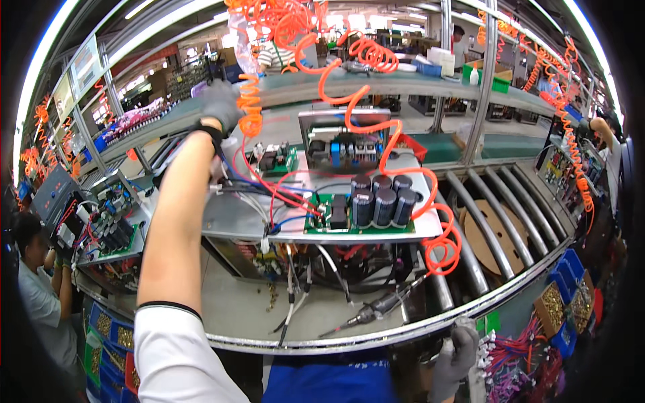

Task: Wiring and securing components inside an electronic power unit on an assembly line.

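Note:
My left arm stretches far forward over the workbench. My left hand (220,106), in a grey glove, is up near the orange coiled air hose (250,111); it is smeared, and its fingers cannot be made out. My right hand (455,359), also gloved in grey, is low at the bench's front edge, fingers curled, beside a bundle of red and purple wires (514,356). Whatever it holds is hidden. Between the arms sits an opened metal unit (269,225) with a green circuit board (329,216), black cylindrical capacitors (383,205) and red, blue and white cables.
A pneumatic screwdriver (376,310) on a red coiled hose lies before the unit. Metal rollers (494,225) run to the right, with a round brown disc (494,235) beneath. Blue bins (568,272) hold small brass parts. Another person (44,289) works at the left beside a similar unit.

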{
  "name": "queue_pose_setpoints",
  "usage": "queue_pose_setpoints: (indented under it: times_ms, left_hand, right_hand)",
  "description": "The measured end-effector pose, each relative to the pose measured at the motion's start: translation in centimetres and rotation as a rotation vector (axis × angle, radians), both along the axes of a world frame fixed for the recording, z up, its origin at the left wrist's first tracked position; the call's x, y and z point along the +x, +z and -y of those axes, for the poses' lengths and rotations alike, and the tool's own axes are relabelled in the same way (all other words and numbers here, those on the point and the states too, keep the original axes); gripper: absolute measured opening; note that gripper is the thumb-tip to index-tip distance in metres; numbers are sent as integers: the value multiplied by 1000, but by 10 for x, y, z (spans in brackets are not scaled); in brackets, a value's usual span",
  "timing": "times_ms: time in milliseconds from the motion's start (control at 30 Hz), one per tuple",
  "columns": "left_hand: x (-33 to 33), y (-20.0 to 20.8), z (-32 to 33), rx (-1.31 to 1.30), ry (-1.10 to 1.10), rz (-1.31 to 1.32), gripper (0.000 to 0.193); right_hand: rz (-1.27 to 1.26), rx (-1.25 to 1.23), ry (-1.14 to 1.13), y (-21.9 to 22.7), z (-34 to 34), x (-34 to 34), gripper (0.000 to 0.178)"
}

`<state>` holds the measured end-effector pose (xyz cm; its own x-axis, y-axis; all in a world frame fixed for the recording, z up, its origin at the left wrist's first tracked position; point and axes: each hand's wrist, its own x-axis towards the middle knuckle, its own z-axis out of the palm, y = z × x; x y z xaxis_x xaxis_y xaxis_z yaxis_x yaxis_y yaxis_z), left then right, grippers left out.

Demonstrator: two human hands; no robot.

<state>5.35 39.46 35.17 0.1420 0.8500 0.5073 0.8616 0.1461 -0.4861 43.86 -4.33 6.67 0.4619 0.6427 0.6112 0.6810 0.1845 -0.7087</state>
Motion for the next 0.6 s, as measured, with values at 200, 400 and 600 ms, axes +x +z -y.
queue_pose_setpoints:
  times_ms: [200, 400, 600]
  left_hand:
    - [-77, 90, 53, 95, 128, 429, 49]
    - [-118, 100, 109, 310, 30, 435, 48]
    - [-102, 80, 187, 429, -679, 492, 38]
  right_hand:
    - [-3, -5, 13, 16, 9, -15, 22]
    - [82, 27, 64, 22, 23, -30, 24]
    - [98, 3, 101, 30, 35, -47, 24]
